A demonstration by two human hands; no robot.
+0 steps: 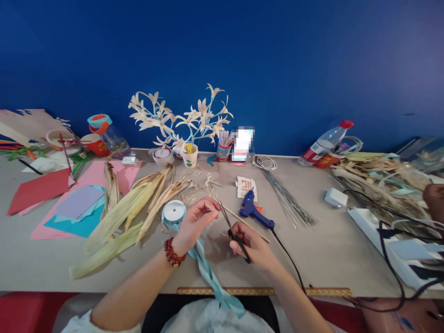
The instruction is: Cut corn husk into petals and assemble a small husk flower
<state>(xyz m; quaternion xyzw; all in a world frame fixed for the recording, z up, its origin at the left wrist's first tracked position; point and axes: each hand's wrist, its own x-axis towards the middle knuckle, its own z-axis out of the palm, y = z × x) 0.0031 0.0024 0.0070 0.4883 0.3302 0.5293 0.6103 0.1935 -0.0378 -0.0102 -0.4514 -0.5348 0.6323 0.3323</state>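
My left hand, with a red bead bracelet at the wrist, pinches a small pale piece, perhaps a strip of corn husk. Black-handled scissors are in my right hand, their blades pointing up and left beside the left fingertips. Whether the blades touch the pale piece, I cannot tell. Close behind my left hand lies a roll of light blue ribbon; a loose blue ribbon runs under the wrist and over the table edge. A thin stick lies behind the scissors.
Dried corn husks and coloured paper spread leftward. A blue glue gun and metal wires lie to the right. Husk flowers stand at the back. Beyond a power strip, another person's hand shows.
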